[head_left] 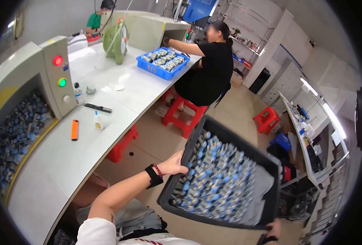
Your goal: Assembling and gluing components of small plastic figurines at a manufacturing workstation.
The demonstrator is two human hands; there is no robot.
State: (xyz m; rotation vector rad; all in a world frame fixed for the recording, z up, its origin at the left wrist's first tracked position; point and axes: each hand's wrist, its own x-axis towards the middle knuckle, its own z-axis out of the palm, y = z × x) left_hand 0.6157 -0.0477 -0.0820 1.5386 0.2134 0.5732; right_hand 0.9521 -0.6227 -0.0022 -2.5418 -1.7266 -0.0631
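Above the floor beside the white bench (66, 163), we hold a black tray (271, 192) heaped with small blue-and-silver parts (217, 179).
It looks heavy and rigid, its load loose; our left hand (173, 164) clasps one rim, our right hand (274, 229) grips the opposite edge.
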